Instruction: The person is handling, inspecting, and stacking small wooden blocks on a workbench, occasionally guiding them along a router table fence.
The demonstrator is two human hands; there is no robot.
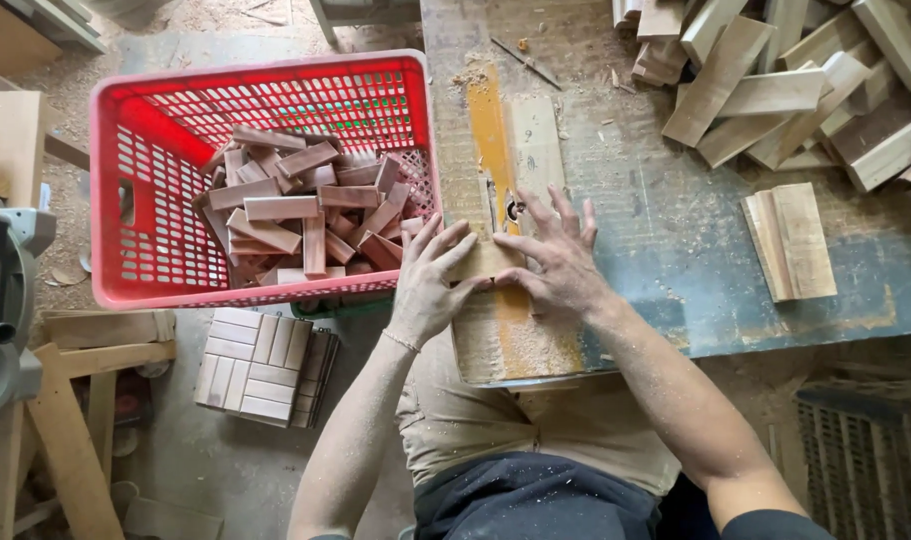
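**Two hands press a small wood block on a saw table**

View from above, looking down at a worn blue-grey saw table (pixel 675 230) dusted w/ sawdust. To its left sits one red plastic crate (pixel 135 180), slotted walls, approx. a third full of short reddish-brown wood offcuts (pixel 295 215), too many and too jumbled to count. Top right of the table: a loose heap of pale wood blocks (pixel 775 80), well over a dozen. Near it, apart from the heap, one small stack of flat pale boards (pixel 790 240). On the floor below the crate, one square tile of joined wood strips (pixel 255 365).

At the table's near edge, a pale wood block (pixel 485 262) lies flat on the orange-streaked strip. The left hand (pixel 430 285) rests on its left end, fingers spread, pressing rather than clenching. The right hand (pixel 555 262) lies flat over its right end, fingers splayed fwd, also pressing down. Neither hand wraps around it.

Judging by the pose, the block is being steadied against the table at the slot. Any next push calls for even pressure from both palms and fingertips kept clear of the slot.
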